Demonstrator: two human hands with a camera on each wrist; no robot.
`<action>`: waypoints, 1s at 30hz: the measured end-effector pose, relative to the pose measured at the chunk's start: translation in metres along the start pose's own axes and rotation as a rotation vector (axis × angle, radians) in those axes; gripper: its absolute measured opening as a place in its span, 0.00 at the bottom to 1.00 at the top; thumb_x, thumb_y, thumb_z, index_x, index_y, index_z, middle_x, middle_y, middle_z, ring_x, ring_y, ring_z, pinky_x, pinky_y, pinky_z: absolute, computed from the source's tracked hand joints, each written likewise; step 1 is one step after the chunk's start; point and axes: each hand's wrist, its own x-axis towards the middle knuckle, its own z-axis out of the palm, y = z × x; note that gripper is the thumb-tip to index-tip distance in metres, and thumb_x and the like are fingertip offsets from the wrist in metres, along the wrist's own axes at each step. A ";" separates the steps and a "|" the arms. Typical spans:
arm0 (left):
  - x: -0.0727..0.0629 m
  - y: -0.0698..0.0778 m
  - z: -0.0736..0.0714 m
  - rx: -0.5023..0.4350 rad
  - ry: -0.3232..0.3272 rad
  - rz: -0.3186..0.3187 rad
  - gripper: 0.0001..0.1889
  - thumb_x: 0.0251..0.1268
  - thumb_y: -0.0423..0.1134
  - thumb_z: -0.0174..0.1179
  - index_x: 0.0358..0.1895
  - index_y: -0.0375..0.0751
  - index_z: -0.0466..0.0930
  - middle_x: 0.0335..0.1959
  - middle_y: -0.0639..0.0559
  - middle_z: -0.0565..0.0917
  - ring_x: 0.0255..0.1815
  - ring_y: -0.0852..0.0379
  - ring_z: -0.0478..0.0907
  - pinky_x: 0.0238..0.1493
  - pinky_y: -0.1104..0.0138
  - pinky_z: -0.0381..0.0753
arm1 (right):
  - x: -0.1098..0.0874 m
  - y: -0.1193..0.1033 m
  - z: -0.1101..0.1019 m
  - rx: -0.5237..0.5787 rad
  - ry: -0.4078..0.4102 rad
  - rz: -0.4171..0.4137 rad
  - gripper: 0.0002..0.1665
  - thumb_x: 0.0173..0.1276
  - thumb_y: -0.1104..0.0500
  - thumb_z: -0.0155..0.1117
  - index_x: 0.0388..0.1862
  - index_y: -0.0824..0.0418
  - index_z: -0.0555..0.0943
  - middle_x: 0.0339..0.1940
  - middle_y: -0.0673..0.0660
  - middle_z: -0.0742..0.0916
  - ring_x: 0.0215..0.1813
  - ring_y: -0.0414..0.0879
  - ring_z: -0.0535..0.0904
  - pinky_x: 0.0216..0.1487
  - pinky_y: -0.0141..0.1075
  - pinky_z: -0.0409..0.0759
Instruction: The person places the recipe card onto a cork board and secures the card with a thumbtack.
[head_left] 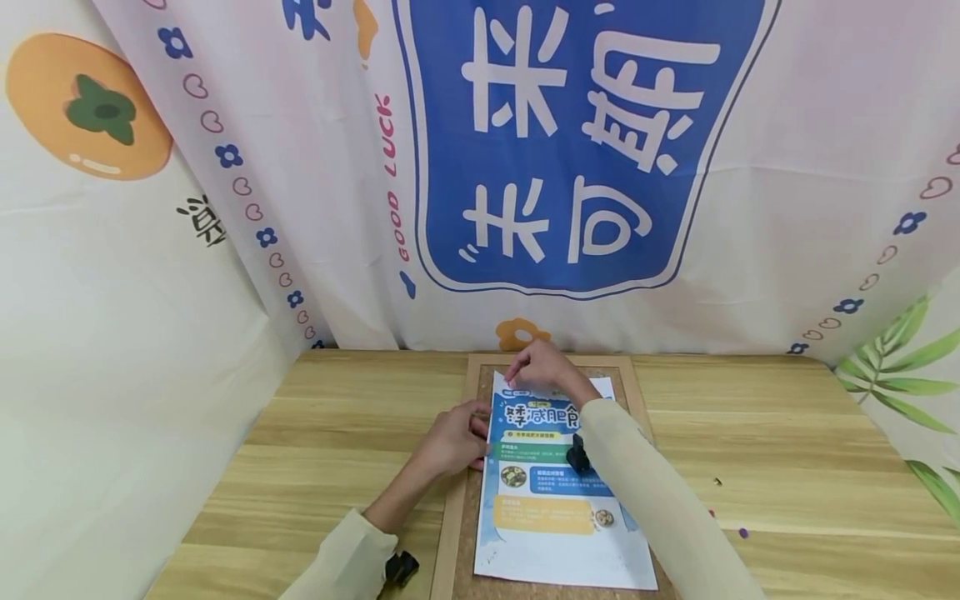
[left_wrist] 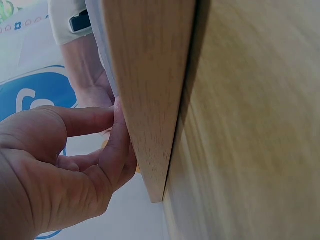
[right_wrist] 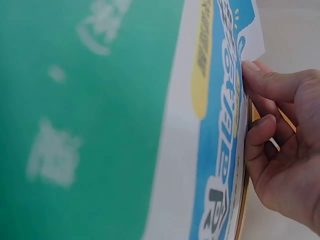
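Probably fixing poster to board: right hand at far left corner, left hand at left edge; cannot tell if either grip holds anything. Steady pressing seems needed next.

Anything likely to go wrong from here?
1. The poster could swing or slip: the right hand is at its top and the left hand at its left edge, but nothing visible holds the bottom edge.
2. The right sleeve crosses over the poster and might drag it; whether they touch is unclear.
3. That sleeve might also sweep away the small purple piece on the table.
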 end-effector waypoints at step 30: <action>-0.001 0.002 0.001 -0.013 -0.001 -0.003 0.30 0.63 0.19 0.65 0.71 0.28 0.74 0.45 0.38 0.85 0.35 0.53 0.86 0.30 0.64 0.93 | 0.018 -0.001 -0.015 -0.109 -0.115 -0.028 0.06 0.67 0.60 0.77 0.40 0.50 0.95 0.40 0.47 0.94 0.53 0.48 0.83 0.66 0.49 0.80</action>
